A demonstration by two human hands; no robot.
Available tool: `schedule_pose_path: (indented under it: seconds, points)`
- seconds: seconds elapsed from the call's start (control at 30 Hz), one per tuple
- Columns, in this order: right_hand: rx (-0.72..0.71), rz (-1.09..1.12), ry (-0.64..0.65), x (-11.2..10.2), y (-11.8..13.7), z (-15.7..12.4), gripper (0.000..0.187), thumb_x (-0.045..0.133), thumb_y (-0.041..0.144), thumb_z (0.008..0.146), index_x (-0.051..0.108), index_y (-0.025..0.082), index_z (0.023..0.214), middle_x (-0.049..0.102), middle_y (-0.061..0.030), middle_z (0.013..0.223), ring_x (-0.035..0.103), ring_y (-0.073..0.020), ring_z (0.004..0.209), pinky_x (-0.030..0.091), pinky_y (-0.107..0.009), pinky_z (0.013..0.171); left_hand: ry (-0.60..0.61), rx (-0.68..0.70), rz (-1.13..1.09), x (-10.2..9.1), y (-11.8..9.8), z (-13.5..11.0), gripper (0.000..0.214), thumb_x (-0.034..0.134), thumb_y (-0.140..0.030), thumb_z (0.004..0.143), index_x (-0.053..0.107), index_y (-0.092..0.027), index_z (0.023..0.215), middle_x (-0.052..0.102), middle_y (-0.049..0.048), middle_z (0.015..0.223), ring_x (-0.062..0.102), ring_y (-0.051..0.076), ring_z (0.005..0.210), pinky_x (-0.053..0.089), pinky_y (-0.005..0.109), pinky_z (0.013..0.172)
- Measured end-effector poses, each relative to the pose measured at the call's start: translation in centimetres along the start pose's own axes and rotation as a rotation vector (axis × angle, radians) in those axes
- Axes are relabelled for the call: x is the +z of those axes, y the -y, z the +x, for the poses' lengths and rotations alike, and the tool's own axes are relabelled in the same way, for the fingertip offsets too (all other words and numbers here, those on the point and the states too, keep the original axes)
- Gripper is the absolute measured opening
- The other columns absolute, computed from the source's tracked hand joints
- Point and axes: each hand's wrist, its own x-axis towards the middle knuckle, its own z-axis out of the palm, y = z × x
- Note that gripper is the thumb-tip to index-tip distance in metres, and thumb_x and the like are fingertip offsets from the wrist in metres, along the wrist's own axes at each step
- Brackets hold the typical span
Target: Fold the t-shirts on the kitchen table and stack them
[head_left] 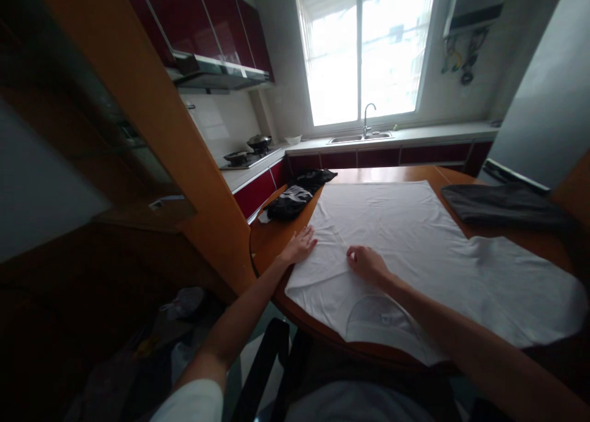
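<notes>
A white T-shirt (391, 219) lies spread over the wooden table, its neckline toward me and one sleeve reaching out to the right. At the shirt's left edge, my left hand (299, 246) rests flat, fingers stretched out over the fabric. My right hand (366, 263) is closed near the middle of the shirt, above the collar, with its fingertips curled onto the cloth in a pinch. Small creases run through the fabric between the two hands. The undersides of the right fingers are partly hidden.
A black garment with white print (290, 202) lies at the table's (265, 247) back left, and a dark grey folded cloth (502, 204) at the right. A wooden post (184, 164) stands close on the left. Behind are a sink (362, 138) and a stove (251, 158).
</notes>
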Motion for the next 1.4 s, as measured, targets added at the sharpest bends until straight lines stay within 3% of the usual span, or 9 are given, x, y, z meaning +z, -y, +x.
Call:
schedule_pose_path:
  seconds: [0.13, 0.27, 0.37, 0.47, 0.83, 0.97, 1.13, 1.23, 1.4]
  points:
    - [-0.041, -0.137, -0.08, -0.4, 0.3, -0.6, 0.026, 0.049, 0.022, 0.095, 0.072, 0.021, 0.106, 0.072, -0.0118, 0.104, 0.066, -0.025, 0.1, 0.047, -0.031, 0.081, -0.067, 0.017, 0.015, 0.3, 0.4, -0.8, 0.06, 0.027, -0.047, 0.106, 0.032, -0.016, 0.157, 0.021, 0.0155, 0.166, 0.014, 0.029, 0.155, 0.014, 0.059, 0.122]
    - [-0.182, -0.166, -0.206, 0.1, 0.2, -0.3, 0.037, 0.04, 0.024, 0.1, 0.066, 0.017, 0.124, 0.064, -0.0152, 0.13, 0.056, -0.0266, 0.121, 0.045, -0.036, 0.1, -0.048, 0.19, 0.009, 0.5, -0.5, -2.7, 0.062, 0.031, -0.05, 0.105, 0.033, -0.017, 0.157, 0.023, 0.0138, 0.166, 0.015, 0.025, 0.155, 0.013, 0.05, 0.124]
    - [-0.314, -0.155, -0.145, 1.4, -0.2, 0.2, 0.048, 0.038, 0.027, 0.102, 0.05, 0.014, 0.146, 0.047, -0.0149, 0.153, 0.043, -0.026, 0.139, 0.035, -0.04, 0.113, 0.021, 0.229, 0.0, 0.8, -1.0, -4.6, 0.063, 0.033, -0.053, 0.104, 0.031, -0.02, 0.158, 0.023, 0.0116, 0.166, 0.015, 0.025, 0.155, 0.014, 0.048, 0.124]
    - [-0.353, -0.17, -0.035, 2.6, -0.7, 0.4, 0.053, 0.037, 0.032, 0.103, 0.041, 0.012, 0.152, 0.036, -0.016, 0.161, 0.03, -0.0264, 0.149, 0.025, -0.046, 0.12, 0.051, 0.209, -0.005, 0.6, -0.9, -6.4, 0.064, 0.034, -0.053, 0.104, 0.029, -0.022, 0.16, 0.021, 0.0103, 0.167, 0.015, 0.024, 0.155, 0.014, 0.046, 0.125]
    - [-0.289, -0.177, 0.013, 2.6, -0.8, 0.3, 0.052, 0.041, 0.031, 0.102, 0.044, 0.012, 0.15, 0.034, -0.0177, 0.161, 0.027, -0.027, 0.151, 0.022, -0.046, 0.121, 0.092, 0.183, -0.025, -0.2, -0.6, -11.8, 0.062, 0.041, -0.048, 0.103, 0.027, -0.027, 0.16, 0.021, 0.0072, 0.166, 0.015, 0.024, 0.155, 0.013, 0.049, 0.125]
    - [-0.27, -0.168, 0.002, 2.4, -0.6, 0.3, 0.049, 0.044, 0.028, 0.1, 0.048, 0.013, 0.147, 0.038, -0.0172, 0.159, 0.031, -0.0261, 0.149, 0.023, -0.044, 0.121, 0.069, 0.178, -0.127, -1.2, -0.5, -10.0, 0.061, 0.042, -0.046, 0.103, 0.034, -0.021, 0.158, 0.03, 0.011, 0.163, 0.024, 0.025, 0.153, 0.018, 0.048, 0.125]
    - [-0.259, -0.171, -0.003, 2.1, -0.1, 0.1, 0.047, 0.046, 0.027, 0.099, 0.051, 0.017, 0.144, 0.04, -0.0152, 0.158, 0.033, -0.0254, 0.149, 0.023, -0.043, 0.121, -0.137, 0.208, -0.206, -1.1, -1.2, -3.4, 0.054, 0.035, -0.04, 0.104, 0.048, -0.011, 0.148, 0.047, 0.0147, 0.155, 0.04, 0.023, 0.146, 0.028, 0.039, 0.122]
    - [-0.272, -0.169, -0.005, 1.9, 0.0, 0.0, 0.047, 0.046, 0.027, 0.099, 0.052, 0.016, 0.144, 0.04, -0.0162, 0.158, 0.033, -0.0263, 0.149, 0.023, -0.044, 0.121, -0.074, 0.155, -0.084, 0.3, -1.4, -0.6, 0.056, 0.035, -0.041, 0.104, 0.043, -0.011, 0.151, 0.037, 0.0156, 0.16, 0.027, 0.027, 0.152, 0.02, 0.047, 0.124]
    - [-0.294, -0.174, -0.021, 1.9, -0.1, 0.1, 0.046, 0.045, 0.028, 0.099, 0.052, 0.014, 0.143, 0.041, -0.0174, 0.157, 0.035, -0.0265, 0.148, 0.023, -0.043, 0.121, 0.075, 0.116, 0.06, 0.6, -0.7, 0.9, 0.063, 0.039, -0.052, 0.101, 0.039, -0.017, 0.154, 0.026, 0.0145, 0.165, 0.014, 0.037, 0.154, 0.012, 0.063, 0.121]
